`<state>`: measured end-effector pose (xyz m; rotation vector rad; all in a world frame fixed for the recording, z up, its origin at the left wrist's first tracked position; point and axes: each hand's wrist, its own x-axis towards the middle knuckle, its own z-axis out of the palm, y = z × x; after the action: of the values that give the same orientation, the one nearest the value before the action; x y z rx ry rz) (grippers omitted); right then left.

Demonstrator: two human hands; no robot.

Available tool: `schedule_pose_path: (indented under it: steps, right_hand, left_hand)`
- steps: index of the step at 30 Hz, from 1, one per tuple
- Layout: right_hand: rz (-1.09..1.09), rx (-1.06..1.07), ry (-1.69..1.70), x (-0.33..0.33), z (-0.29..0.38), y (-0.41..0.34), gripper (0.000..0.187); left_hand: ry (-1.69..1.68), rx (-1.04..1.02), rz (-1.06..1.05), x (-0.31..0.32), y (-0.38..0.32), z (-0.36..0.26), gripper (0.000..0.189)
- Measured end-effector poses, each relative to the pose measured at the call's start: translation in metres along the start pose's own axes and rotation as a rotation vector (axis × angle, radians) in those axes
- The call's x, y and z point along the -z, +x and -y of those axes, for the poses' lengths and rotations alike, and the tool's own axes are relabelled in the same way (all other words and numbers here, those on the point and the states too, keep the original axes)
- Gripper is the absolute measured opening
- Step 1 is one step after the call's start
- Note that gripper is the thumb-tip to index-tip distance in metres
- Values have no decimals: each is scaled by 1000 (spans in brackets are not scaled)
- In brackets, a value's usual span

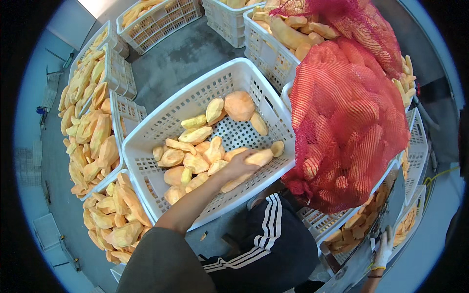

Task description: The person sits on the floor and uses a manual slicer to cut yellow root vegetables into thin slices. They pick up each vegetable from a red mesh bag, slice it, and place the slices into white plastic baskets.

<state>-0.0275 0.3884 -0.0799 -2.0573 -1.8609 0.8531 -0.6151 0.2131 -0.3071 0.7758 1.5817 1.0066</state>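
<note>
My bare left hand (240, 164) reaches into a white perforated plastic basket (176, 94) and grips the near end of a peeled sweet potato (261, 157). Several peeled sweet potatoes (196, 163) lie around it, mostly at the basket's left and near side. Part of the dotted basket floor shows. A large pale orange tuber (239, 106) sits toward the far wall. At the lower right, my right hand (383, 249), in a white glove, lies against a grey board (381, 214). Whether its fingers hold anything is hard to make out.
A red mesh sack (348, 124) full of tubers bulges over the basket's right side. Crates heaped with peeled tubers (122, 216) line the left. Another filled crate (271, 60) stands behind. My leg in striped black trousers (267, 241) is close to the basket's near side.
</note>
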Motion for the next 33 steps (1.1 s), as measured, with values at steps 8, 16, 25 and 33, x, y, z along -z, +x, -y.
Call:
schedule_pose_path:
  steps: [8,16,25,33]
  right_hand:
    - [119,363,737,-32,241,-101,88]
    - [359,374,608,35,281,-201,45]
    - [-234,197,804,87,109,-315,29]
    - [176,66,1185,55,75,-342,72]
  left_hand:
    - [-560,-234,337,25,-88,-225,63]
    - [-314,256,1034,-129,-213,-382,50]
    - [181,-2,1034,-179,-280,-339,42]
    - [272,-264,620,-267,-198,-309,37]
